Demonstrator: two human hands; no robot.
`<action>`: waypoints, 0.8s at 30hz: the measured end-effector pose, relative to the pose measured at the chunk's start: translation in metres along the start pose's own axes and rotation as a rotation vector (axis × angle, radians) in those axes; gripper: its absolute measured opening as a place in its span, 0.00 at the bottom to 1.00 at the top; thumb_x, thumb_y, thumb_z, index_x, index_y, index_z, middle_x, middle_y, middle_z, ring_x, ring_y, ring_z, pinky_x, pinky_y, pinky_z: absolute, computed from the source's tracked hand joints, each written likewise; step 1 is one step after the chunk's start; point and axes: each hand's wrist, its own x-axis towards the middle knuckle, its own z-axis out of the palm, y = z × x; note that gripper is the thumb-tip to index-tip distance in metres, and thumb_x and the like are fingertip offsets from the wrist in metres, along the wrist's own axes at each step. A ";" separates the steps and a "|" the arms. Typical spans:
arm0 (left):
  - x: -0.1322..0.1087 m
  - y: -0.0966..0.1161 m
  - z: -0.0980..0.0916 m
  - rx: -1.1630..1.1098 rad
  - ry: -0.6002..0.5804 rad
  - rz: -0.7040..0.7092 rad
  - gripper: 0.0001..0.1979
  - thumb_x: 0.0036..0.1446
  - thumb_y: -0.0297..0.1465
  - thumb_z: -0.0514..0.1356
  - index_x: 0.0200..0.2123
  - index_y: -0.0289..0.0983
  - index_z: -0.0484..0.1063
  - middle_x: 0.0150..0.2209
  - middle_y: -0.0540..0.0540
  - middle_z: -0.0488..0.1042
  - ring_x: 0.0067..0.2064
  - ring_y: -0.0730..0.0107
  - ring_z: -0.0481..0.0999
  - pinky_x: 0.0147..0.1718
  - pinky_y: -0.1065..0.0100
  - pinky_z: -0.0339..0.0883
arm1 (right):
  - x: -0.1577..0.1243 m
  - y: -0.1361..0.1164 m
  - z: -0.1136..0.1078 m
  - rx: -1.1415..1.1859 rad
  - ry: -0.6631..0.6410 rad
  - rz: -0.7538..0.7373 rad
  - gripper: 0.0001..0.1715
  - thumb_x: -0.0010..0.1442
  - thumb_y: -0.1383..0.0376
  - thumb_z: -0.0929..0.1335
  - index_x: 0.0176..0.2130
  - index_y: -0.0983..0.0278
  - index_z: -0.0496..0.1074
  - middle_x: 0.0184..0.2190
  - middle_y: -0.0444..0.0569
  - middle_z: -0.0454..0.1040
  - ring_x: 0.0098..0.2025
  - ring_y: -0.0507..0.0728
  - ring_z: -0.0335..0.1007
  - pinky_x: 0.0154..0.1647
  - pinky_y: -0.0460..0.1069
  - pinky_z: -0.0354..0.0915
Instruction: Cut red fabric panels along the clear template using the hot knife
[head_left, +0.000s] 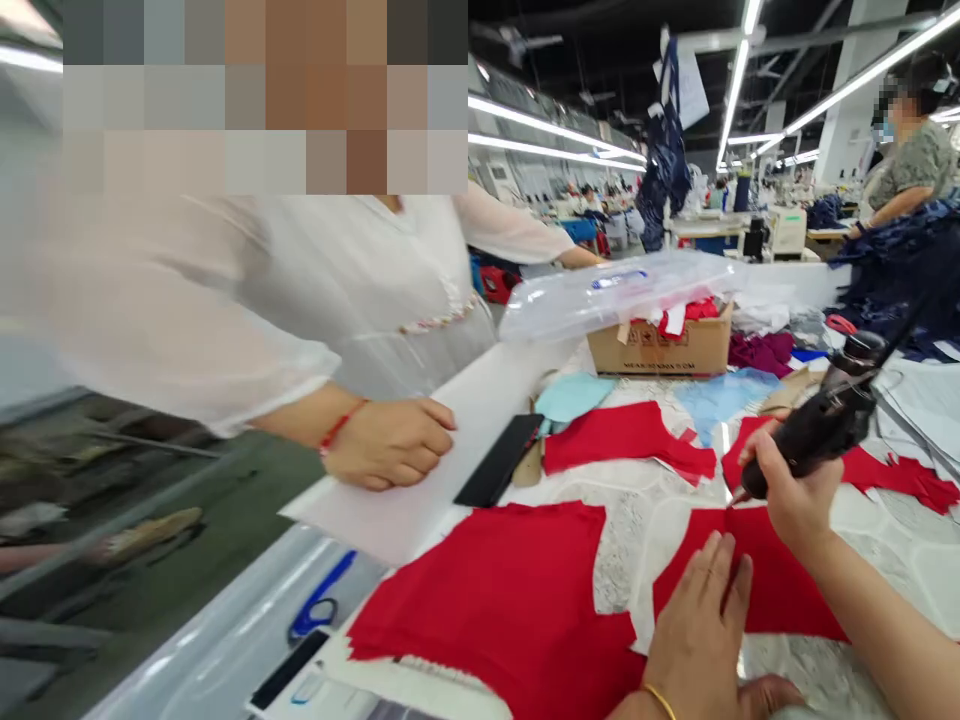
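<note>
Two hands on my feed. Left hand [697, 620]: fingers extended, nearly together, flat on one red piece [787, 592], my landmark. Right hand [802, 505]: fingers wrapped around one black tool [825, 420], its tip at the far edge of the red piece; cloth contact, cannot tell. Left of the red piece: one larger red panel [502, 590], one black strip [499, 462]. Beyond it: one cardboard box [660, 355], one clear plastic bag [622, 295]. Farther left, one co-worker's hand [390, 445], red bracelet, on a white sheet [487, 400]. Surface: pale table [617, 560], mottled pattern. Room, well beyond the red piece: ceiling lights [559, 145] in long rows; another person [911, 165] beside heaped dark-blue cloth [915, 270].
</note>
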 end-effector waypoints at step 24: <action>0.068 -0.025 -0.015 0.034 -0.251 0.419 0.31 0.73 0.49 0.54 0.64 0.28 0.66 0.61 0.34 0.75 0.67 0.58 0.69 0.68 0.62 0.60 | 0.009 -0.006 -0.029 -0.088 0.021 0.155 0.23 0.54 0.50 0.75 0.38 0.61 0.68 0.21 0.42 0.73 0.19 0.55 0.72 0.21 0.50 0.73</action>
